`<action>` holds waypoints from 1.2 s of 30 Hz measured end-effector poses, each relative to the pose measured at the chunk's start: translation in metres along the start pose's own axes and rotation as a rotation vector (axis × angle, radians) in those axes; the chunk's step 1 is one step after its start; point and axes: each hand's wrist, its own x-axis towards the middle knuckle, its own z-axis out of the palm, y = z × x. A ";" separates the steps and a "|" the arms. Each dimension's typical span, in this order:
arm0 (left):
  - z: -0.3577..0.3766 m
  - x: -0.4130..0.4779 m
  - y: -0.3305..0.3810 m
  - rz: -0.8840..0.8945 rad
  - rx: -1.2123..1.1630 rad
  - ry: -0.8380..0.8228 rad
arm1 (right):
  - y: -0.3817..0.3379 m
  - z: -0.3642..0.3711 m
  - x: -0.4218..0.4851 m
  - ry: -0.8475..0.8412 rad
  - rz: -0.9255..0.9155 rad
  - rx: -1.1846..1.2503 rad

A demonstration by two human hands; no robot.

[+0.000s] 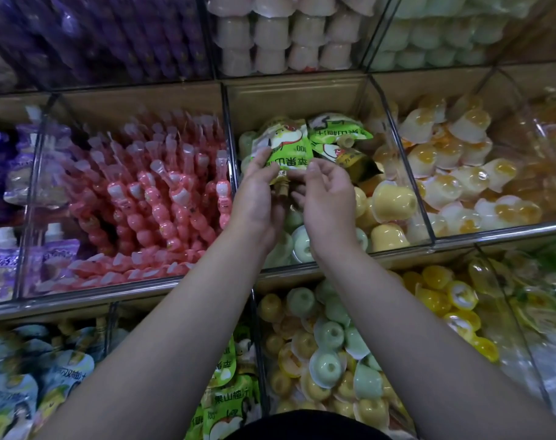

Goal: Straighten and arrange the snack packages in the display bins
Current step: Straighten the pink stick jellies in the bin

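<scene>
Just gripping green spouted pouch (286, 150) with left hand (257, 192), fingers (260, 157) curled round its left edge; pinching the lower edge with right hand (327, 198), over the jelly-cup bin (295, 96).

Green spouted pouch (281, 152) between left hand (257, 198) and right hand (329, 198), over middle bin (295, 96)

green pouch (281, 150): cap end mostly hidden between the palms; print too blurred to read.
left grip (257, 198): palm side out of sight against the pouch.
right grip (325, 201): thumb meets the pouch's edge; pinching or only touching, cannot tell.
purple pouches (0, 192): cut off by the left edge.
far-right bin (543, 131): blurred, glare-washed, cut by the right edge.
top-left packs (111, 36): blurred purple, kind unclear.
</scene>
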 end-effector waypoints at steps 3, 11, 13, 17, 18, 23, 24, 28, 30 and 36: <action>-0.001 -0.006 -0.003 0.043 0.135 0.009 | 0.000 0.001 0.003 0.026 0.001 -0.072; -0.004 -0.032 -0.002 0.155 0.294 -0.086 | -0.008 -0.006 0.003 -0.011 0.026 -0.208; -0.008 -0.038 0.001 0.186 0.344 -0.118 | -0.009 -0.009 0.002 -0.016 0.019 -0.180; -0.018 -0.047 0.007 0.196 0.303 -0.172 | -0.019 -0.005 -0.006 -0.073 0.041 -0.069; -0.021 -0.049 0.007 0.187 0.309 -0.172 | -0.022 -0.002 -0.009 -0.076 0.048 -0.044; -0.034 -0.063 0.011 0.171 0.356 -0.148 | -0.032 -0.003 -0.020 -0.089 0.074 0.071; -0.035 -0.068 0.014 0.172 0.350 -0.143 | -0.033 -0.004 -0.023 -0.107 0.080 0.074; -0.042 -0.078 0.026 0.153 0.220 -0.071 | -0.033 -0.005 -0.037 -0.143 0.071 0.065; -0.050 -0.082 0.033 0.154 0.214 -0.053 | -0.032 -0.001 -0.046 -0.155 0.066 0.054; -0.069 -0.103 0.042 0.159 0.287 -0.072 | -0.028 0.011 -0.073 -0.255 0.041 -0.016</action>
